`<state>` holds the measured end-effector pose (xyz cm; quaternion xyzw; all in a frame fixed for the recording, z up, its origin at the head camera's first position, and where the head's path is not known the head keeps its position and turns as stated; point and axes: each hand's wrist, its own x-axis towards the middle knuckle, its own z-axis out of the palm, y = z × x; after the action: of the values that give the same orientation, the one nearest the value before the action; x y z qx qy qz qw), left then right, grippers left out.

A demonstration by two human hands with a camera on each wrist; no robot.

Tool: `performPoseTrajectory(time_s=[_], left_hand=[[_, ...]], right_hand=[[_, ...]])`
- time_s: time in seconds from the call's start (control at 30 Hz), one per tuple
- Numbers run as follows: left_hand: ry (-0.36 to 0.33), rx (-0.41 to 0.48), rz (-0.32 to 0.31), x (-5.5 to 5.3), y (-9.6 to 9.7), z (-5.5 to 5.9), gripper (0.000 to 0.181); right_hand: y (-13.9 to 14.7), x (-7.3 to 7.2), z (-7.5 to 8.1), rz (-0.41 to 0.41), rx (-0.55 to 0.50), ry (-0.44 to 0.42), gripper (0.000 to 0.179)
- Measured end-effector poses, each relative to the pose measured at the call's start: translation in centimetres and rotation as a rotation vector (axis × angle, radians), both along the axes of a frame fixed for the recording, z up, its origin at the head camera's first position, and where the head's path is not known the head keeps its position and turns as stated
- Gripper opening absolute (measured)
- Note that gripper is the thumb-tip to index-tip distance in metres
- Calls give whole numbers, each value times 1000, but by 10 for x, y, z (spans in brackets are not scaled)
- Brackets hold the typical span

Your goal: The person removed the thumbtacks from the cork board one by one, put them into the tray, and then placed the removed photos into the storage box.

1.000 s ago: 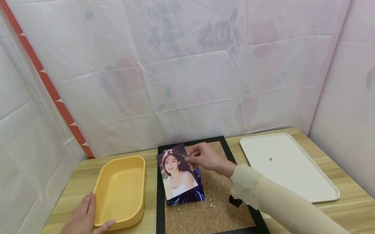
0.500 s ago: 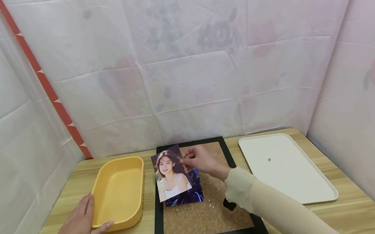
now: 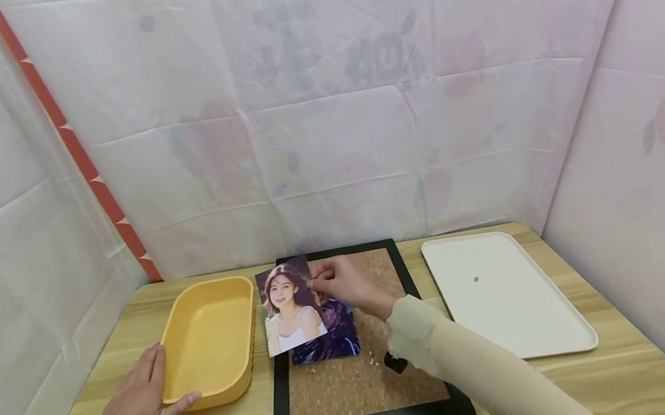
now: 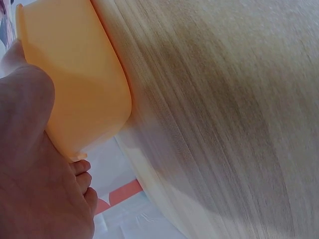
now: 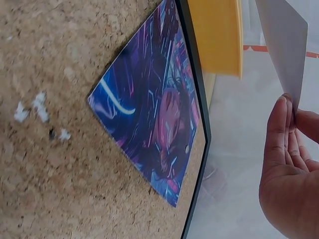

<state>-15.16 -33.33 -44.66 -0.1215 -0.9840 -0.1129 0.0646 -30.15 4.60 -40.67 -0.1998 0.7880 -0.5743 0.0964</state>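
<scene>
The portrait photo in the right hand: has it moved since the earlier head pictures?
Yes, leftward: against the corkboard, the portrait photo now reaches farther past the left edge.

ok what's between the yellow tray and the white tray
In the head view, a black-framed cork board bearing a blue-purple picture; the right hand holds a portrait photo over the board's left edge.

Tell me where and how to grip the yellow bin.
Best take the yellow bin by its near rim, coming straight down from above: it stands upright with its open top facing up, so both faces of that wall should be reachable. The left hand rests at the near-left corner, so stay right of it.
</scene>
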Motion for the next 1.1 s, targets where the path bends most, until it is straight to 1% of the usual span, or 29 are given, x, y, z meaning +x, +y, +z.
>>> performPoseTrajectory(time_s=[0.1, 0.27, 0.47, 0.73, 0.93, 1.1], left_hand=[[8, -9, -2, 0, 1, 1, 109], [-2, -15, 6, 1, 1, 3, 109], [-2, -14, 6, 0, 1, 2, 109], [-2, 2, 2, 0, -2, 0, 110], [-13, 11, 5, -2, -3, -3, 111], [-2, 5, 7, -3, -3, -3, 111]], right_hand=[[-4, 1, 1, -6, -2, 7, 12], [-13, 2, -1, -17, 2, 25, 10], [-20, 4, -2, -1, -23, 34, 10], [-26, 7, -2, 18, -32, 14, 9], [-30, 10, -1, 12, -39, 23, 11], [-35, 8, 0, -2, -49, 41, 12]])
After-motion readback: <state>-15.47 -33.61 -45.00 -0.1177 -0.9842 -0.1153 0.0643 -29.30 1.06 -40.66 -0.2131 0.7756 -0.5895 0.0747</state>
